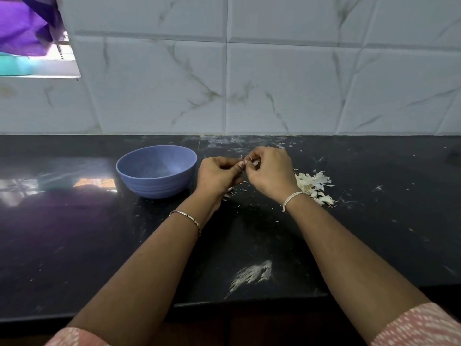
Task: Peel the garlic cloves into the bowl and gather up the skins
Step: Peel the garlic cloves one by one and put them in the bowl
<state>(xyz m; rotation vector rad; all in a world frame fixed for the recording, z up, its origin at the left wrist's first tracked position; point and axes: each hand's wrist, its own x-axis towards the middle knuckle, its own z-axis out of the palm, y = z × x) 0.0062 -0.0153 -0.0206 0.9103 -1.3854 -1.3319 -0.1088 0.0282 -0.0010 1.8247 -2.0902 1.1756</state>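
A blue-violet bowl point(156, 171) stands on the black counter, just left of my hands. My left hand point(218, 173) and my right hand point(270, 171) meet above the counter to the right of the bowl. Between their fingertips they pinch a small garlic clove point(254, 163) with pale skin, mostly hidden by the fingers. A heap of white garlic skins point(313, 184) lies on the counter right behind my right wrist. A few skin scraps point(229, 192) lie under my left hand.
The black counter point(74, 233) runs to a white marble-patterned tiled wall point(274, 83) at the back. A white smear point(252, 273) marks the counter near its front edge. Small skin flakes are scattered at the right. A window with purple cloth point(27, 23) is at the upper left.
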